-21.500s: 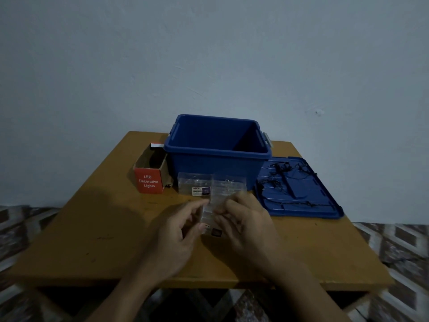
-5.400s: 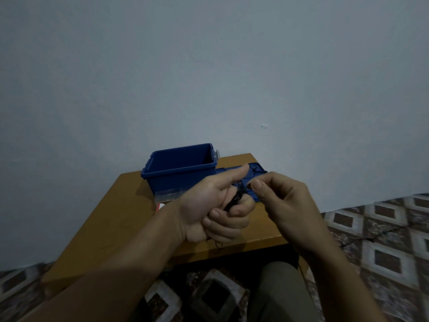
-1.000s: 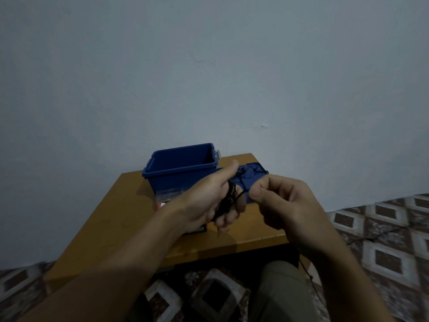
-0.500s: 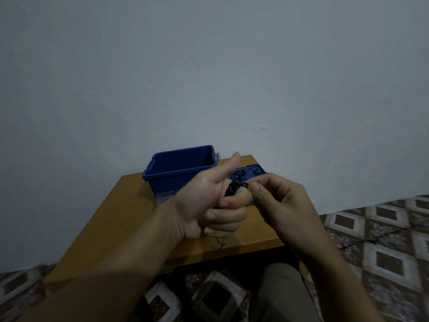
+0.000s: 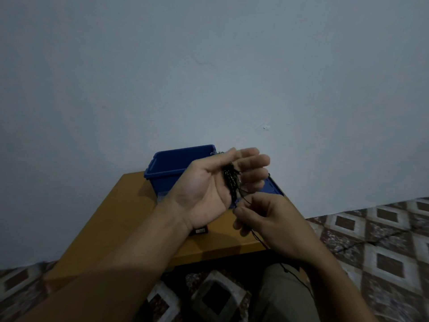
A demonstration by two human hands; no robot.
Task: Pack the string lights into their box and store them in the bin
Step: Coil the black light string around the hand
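My left hand [image 5: 210,191] is raised palm up, fingers spread, with a dark coil of string lights [image 5: 231,182] wound around the fingers. Just below it, my right hand [image 5: 269,224] pinches the loose black wire, which trails down past my wrist toward my lap. The open blue bin [image 5: 171,163] stands on the wooden table [image 5: 111,219] behind my left hand. The lights' box is hidden behind my left arm.
The blue bin lid [image 5: 272,188] lies on the table right of the bin, mostly covered by my hands. A small dark item [image 5: 200,230] peeks out under my left wrist. A plain wall rises behind, and patterned floor tiles [image 5: 383,231] spread to the right.
My left hand has opened from a fist to a spread palm, showing the coil. My right hand has dropped lower, drawing the wire down.
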